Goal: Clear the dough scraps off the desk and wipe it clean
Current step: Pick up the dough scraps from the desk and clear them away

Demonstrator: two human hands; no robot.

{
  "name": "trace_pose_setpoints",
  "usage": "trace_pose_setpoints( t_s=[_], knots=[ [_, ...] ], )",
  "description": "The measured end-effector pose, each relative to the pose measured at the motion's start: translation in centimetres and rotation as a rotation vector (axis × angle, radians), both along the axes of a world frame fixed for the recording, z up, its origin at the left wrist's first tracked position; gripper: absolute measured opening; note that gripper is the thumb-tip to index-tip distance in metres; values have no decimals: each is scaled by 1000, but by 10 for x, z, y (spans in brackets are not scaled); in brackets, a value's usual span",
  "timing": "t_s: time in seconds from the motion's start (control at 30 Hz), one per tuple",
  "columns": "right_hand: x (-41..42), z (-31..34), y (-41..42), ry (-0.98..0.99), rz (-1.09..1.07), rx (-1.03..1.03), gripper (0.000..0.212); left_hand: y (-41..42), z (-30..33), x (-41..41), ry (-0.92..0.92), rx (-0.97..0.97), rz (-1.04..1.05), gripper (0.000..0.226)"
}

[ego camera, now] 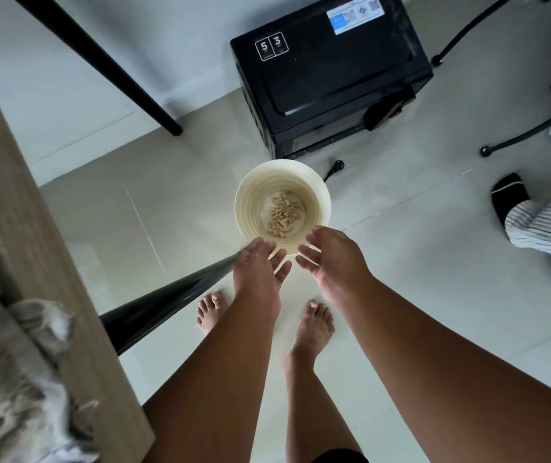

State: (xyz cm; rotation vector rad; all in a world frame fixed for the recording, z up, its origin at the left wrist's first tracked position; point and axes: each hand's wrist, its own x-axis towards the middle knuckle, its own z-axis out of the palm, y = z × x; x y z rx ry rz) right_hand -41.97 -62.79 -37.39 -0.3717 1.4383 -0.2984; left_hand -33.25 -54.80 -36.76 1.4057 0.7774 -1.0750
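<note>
Below your two hands, a cream bin (282,203) stands upright on the pale tiled floor (417,262), its round mouth facing up toward you. At its bottom lies a small heap of tan dough scraps (282,215), thin short pieces that point in many directions, so no single long axis can be told. Your left hand (259,267) and your right hand (332,259) hover side by side over the near rim of the bin, palms turned toward each other, fingers relaxed and a little spread; neither hand holds anything. Behind the bin a black oven (327,71) sits on the floor. On its top a sticker (269,45) shows the big numbers 5 and 3, with small words under them too small to read, and a blue-and-white label (356,13) with square codes is also not readable. A black plug (337,166) lies just beside the bin. At the left you see the wooden edge of the desk (16,208), with a grey cat (10,372) beside it, and a black desk leg (167,302) runs down from it toward the bin. Your bare feet (312,329) stand close to the bin. At the right, another person's dark slipper (509,197) and striped trouser leg (548,232) are visible.
</note>
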Motion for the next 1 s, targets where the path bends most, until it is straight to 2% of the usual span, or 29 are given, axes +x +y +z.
trace_pose_setpoints(
  t_s=[0.13,0.3,0.4,0.57,0.7,0.83,1.0],
  knots=[
    [-7,28,3,7,67,-22,13,8,23,-5,-41,40,-119,24],
    [-22,75,15,37,168,-62,14,24,63,-6,-229,111,-571,19],
    [-36,107,25,40,217,-82,17,38,97,-11,-289,128,-738,16],
    [-57,179,43,26,150,-53,18,60,177,-26,-349,100,-806,9],
    [-69,240,53,8,185,-90,17,71,244,-39,-380,24,-848,9],
    [-75,295,61,-9,308,-149,17,83,303,-41,-442,-82,-965,12],
    [-74,344,69,-11,516,-262,14,110,349,-27,-569,-116,-1033,16]
  ],
)
